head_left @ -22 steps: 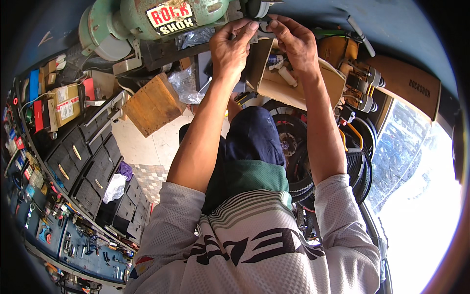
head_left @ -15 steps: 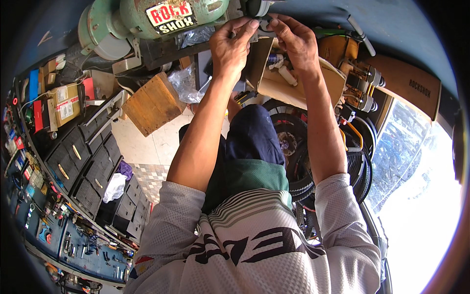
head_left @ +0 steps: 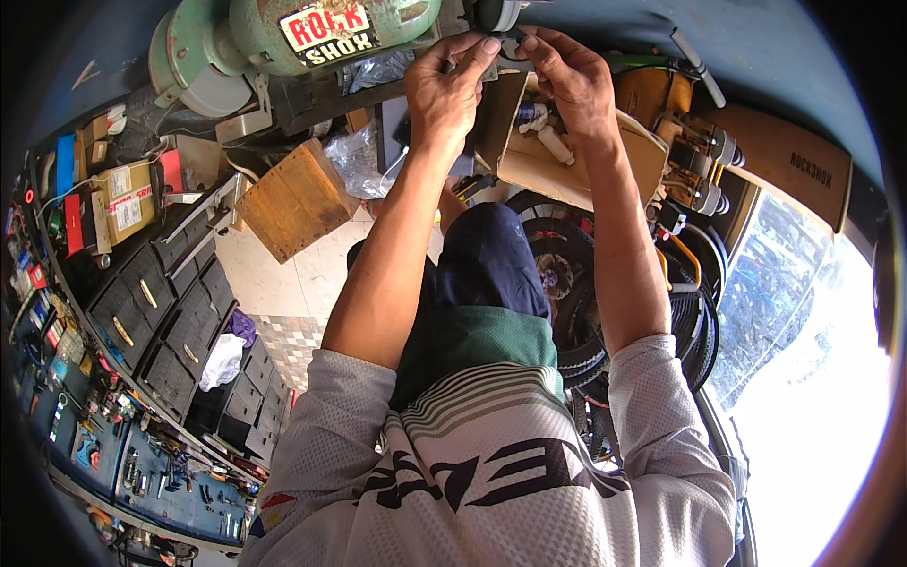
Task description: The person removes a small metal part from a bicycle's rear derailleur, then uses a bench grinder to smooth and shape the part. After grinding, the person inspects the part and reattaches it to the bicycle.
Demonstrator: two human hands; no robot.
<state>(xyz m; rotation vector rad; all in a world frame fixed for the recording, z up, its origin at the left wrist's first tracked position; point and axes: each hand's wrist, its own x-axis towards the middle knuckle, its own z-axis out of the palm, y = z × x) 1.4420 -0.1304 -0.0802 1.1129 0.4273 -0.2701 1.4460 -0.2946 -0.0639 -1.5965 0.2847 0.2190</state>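
Both bare hands are raised and close together, fingers curled and thumb tips brought in toward forefingers. The left hand [head_left: 442,94] and the right hand [head_left: 574,87] pinch a small dark-grey piece [head_left: 510,47] in the narrow gap between them; the fingers partly cover it, and its exact shape is too small to tell.

Just above the grip sits a dark round wheel-like part with a pale rim [head_left: 497,14]. Near, below and to the right of the grip, stands an open brown cardboard box [head_left: 614,172], with a small white plastic bottle [head_left: 556,145] inside. Left of the grip is a big rounded machine of chipped green-painted metal [head_left: 257,36] bearing a red, white and black sticker. Below and left of the hands lie a crumpled clear plastic bag [head_left: 351,168] and, beside it, a tilted brown wooden block [head_left: 298,201].

Farther right of the grip are orange and silver metal bicycle parts [head_left: 694,180], and below them black bicycle tyres [head_left: 701,350]. A flat brown cardboard panel [head_left: 784,156] leans beyond these. Well apart, down to the left, come a bank of black drawers [head_left: 175,331] and a blue board hung with hand tools [head_left: 179,510].
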